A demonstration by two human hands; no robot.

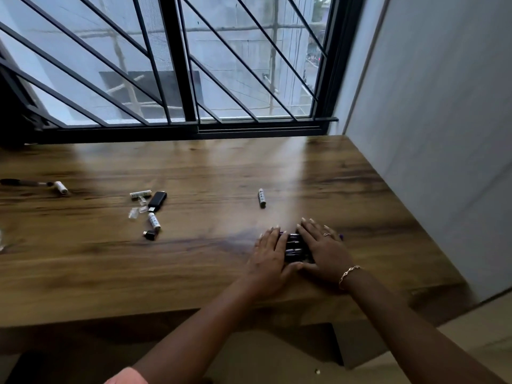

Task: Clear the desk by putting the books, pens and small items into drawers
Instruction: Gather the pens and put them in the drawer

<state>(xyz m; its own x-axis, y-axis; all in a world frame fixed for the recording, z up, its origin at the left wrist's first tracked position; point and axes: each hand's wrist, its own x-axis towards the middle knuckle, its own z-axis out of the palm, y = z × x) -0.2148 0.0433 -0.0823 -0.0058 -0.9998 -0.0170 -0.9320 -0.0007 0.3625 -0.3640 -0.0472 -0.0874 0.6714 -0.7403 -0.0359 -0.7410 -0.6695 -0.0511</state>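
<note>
The wooden tabletop [194, 273] fills the middle of the frame. Right of centre, the left hand [270, 253] and right hand [322, 252] lie flat with fingers straight, each grip spread apart, pressing a bundle of dark purple pens [294, 246] between them. At centre left lie a black USB stick [157, 201] and small white cylinders [154, 220]; a lone white cylinder [262, 198] lies just above the hands.

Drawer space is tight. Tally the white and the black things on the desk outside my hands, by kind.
White battery-like cylinders: 4
Black USB stick: 1
Small black adapter: 1
Dark pen, far left: 1
Total: 7
</note>
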